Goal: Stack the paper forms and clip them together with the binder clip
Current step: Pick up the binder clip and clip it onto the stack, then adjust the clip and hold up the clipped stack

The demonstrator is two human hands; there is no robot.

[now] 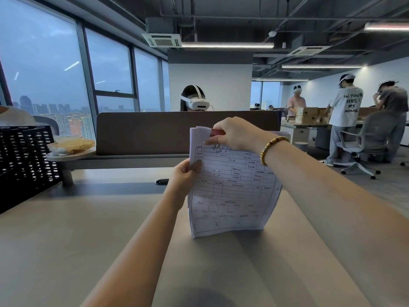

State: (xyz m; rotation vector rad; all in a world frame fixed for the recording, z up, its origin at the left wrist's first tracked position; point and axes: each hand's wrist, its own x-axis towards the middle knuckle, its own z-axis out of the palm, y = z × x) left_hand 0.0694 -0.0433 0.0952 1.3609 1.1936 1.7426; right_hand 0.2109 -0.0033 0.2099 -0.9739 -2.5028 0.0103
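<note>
A stack of printed paper forms [230,191] stands upright, its bottom edge on the beige desk [93,229]. My left hand [184,173] grips the stack's left edge, thumb on the front sheet. My right hand [234,134], with a beaded bracelet on the wrist, pinches a red binder clip [216,132] at the stack's top edge. The clip's wire handle [217,149] lies against the front sheet. My fingers hide most of the clip.
A black mesh organiser [24,160] stands at the left. A small round shelf [70,154] holds a wrapped snack. A brown partition [155,131] runs along the desk's far edge, with a person in a headset behind it. Several people and an office chair [363,142] are at the right.
</note>
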